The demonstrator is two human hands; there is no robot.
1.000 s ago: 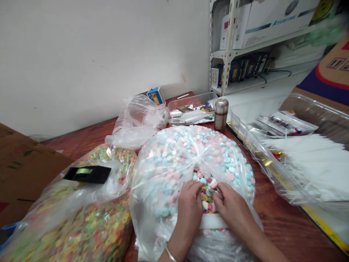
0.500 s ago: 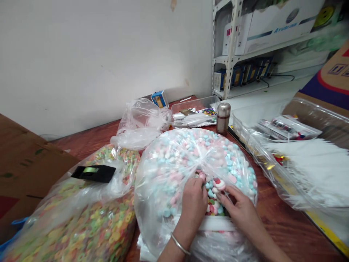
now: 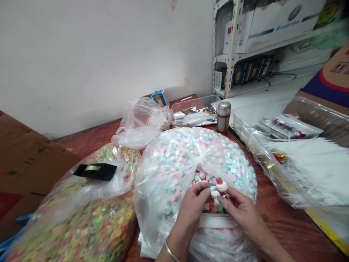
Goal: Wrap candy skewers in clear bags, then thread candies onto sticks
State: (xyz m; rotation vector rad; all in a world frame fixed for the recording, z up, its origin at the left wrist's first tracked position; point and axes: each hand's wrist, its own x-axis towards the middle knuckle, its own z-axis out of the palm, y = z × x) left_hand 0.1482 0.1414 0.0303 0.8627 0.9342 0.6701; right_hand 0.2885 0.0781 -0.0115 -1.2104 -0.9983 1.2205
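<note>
Candy stack [image 3: 221, 186], pink-and-white with a red piece on top: held above the near middle of a large clear bag [image 3: 160, 174] of pastel candies, likely so dropped pieces land among their own kind. Right hand [image 3: 241, 208]: thumb and forefinger pinching the stack from the right, apparently to steady it. Left hand [image 3: 192, 202]: fingertips drawn together beside a blue candy [image 3: 212, 188]; whether gripping it, cannot tell. White strip [image 3: 215, 221]: just nearer. Bag of coloured rings [image 3: 103, 218]: left, presumably within reach. Clear tray [image 3: 259, 154] holding white sticks [image 3: 308, 171]: right.
</note>
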